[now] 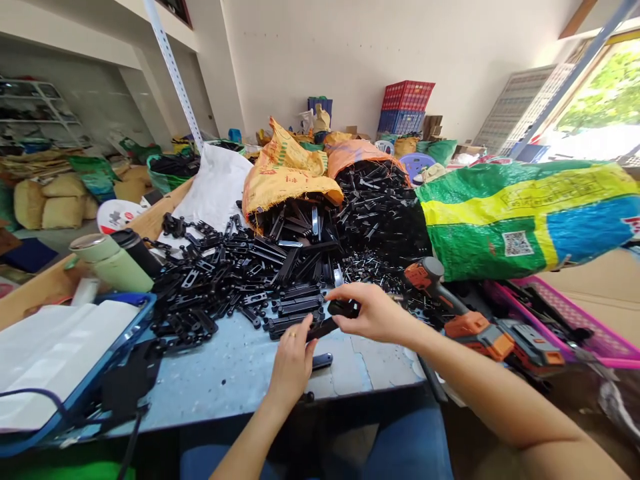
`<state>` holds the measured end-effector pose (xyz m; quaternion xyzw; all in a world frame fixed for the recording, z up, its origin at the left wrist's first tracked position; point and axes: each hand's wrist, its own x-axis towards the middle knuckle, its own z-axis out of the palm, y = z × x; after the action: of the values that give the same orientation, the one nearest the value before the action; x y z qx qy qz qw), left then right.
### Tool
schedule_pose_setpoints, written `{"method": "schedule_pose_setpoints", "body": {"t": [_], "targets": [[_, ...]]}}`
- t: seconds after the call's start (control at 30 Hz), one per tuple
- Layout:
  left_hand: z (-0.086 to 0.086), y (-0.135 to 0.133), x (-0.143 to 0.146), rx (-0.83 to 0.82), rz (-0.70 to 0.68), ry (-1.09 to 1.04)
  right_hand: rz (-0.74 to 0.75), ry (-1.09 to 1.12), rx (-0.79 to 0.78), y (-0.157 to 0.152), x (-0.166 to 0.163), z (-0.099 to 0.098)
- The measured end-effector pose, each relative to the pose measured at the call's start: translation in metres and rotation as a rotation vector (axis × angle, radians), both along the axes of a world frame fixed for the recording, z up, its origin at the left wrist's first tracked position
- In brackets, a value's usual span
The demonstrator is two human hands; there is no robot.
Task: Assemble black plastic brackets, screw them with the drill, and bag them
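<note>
Black bar (321, 329) is held slanting just above the near part of the worktop (215, 383), between the person's two hands. The left hand (291, 363), with a ring on one finger, has its thumb and fingertips closed on the bar's lower left end. The right hand (373, 315) comes in from the right, fingers curled narrow, with its thumb at the bar's upper end and a small dark piece (343, 308) at its fingertips; whether that piece is joined to the bar, I cannot tell.

Just below the bar, a single dark handle (323, 361) lies flat on the worktop. Just beyond the left hand, several similar black bars (296, 308) lie side by side in a stack. To the left spreads a loose heap of black pieces (215, 270), and behind the stack more long parts spill from the mouth of a yellow sack (290, 183). An orange sack (363, 152), full of small black parts, leans next to it. Right of the right hand stand a power drill (450, 300) in orange and black, a green, yellow and blue sack (470, 230), and a pink basket (603, 327).
</note>
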<state>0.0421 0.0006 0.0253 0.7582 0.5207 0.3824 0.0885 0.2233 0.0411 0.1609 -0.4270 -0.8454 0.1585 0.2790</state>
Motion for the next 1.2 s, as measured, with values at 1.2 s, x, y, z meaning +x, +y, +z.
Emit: {"method": "schedule_pose_setpoints", "body": {"t": [1.2], "targets": [[-0.022, -0.014, 0.0, -0.329, -0.29, 0.274, 0.114, -0.68, 0.066, -0.051, 0.04, -0.111]]}}
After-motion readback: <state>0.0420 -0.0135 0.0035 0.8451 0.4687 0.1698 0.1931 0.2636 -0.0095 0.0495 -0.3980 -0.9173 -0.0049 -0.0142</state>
